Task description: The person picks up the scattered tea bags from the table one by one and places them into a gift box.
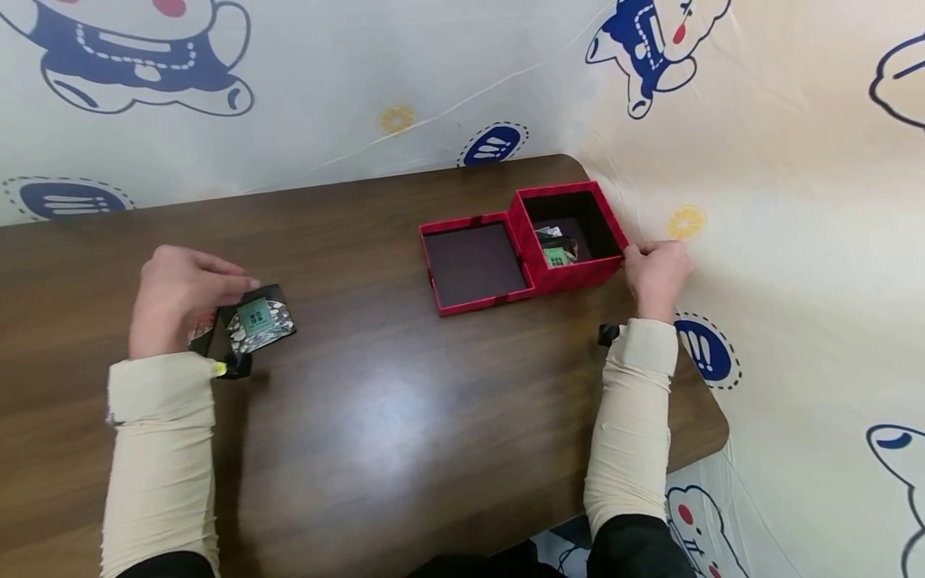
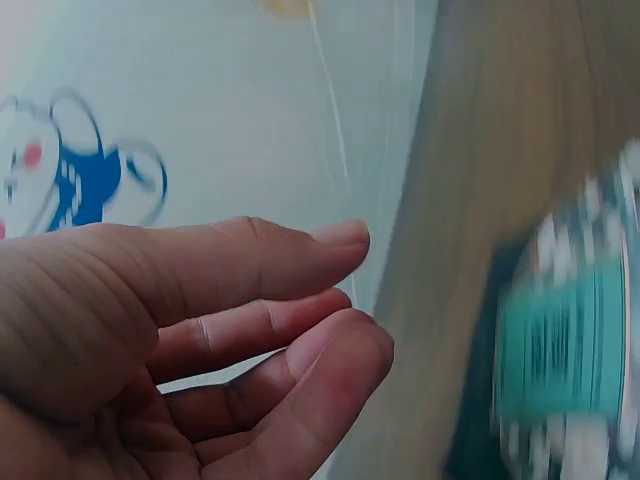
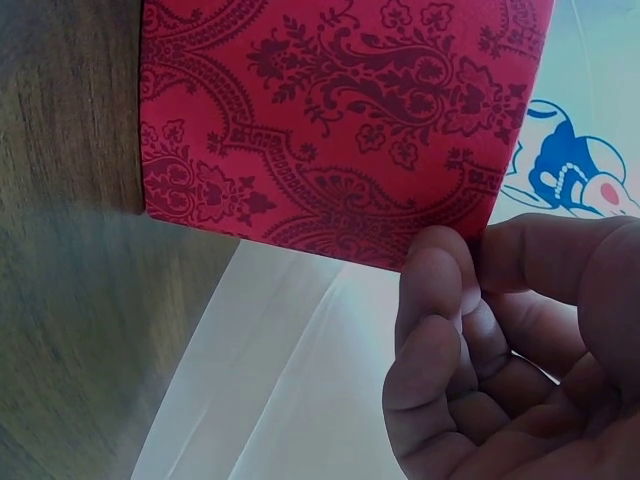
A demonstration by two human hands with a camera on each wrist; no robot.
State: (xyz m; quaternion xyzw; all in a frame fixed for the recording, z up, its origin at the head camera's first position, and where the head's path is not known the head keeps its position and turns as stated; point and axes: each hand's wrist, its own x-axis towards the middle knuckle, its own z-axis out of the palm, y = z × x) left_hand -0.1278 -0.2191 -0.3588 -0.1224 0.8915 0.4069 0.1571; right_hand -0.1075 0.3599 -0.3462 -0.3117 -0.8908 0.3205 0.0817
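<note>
Dark wood tabletop (image 1: pixel 376 417), cartoon-print sheet (image 1: pixel 795 160) hanging behind and off its right edge. Red box (image 1: pixel 574 277) is sitting at the far right corner, open; its lid (image 1: pixel 473 265) is lying inside-up, touching the box's left side. Small packets incl. a green one (image 1: pixel 556 257) are lying inside the box.

Right hand (image 1: pixel 654 277) is sitting at the box's near-right corner; in the right wrist view the fingers (image 3: pixel 435 300) are curling loosely with the tips touching the patterned red wall, not clamping it. Reads as steadying the box.

Left hand (image 1: pixel 177 301) is near the left edge, hovering over a black packet with a green centre (image 1: pixel 256 321) lying flat on the tabletop. Left wrist view is showing fingers (image 2: pixel 300 260) relaxed, holding nothing; packet is blurred there.

Judgement: step in hand looks like packing packets into the box. Next move calls for a pinch on the packet's edge, since it's lying flat, then a carry across to the far right corner.
</note>
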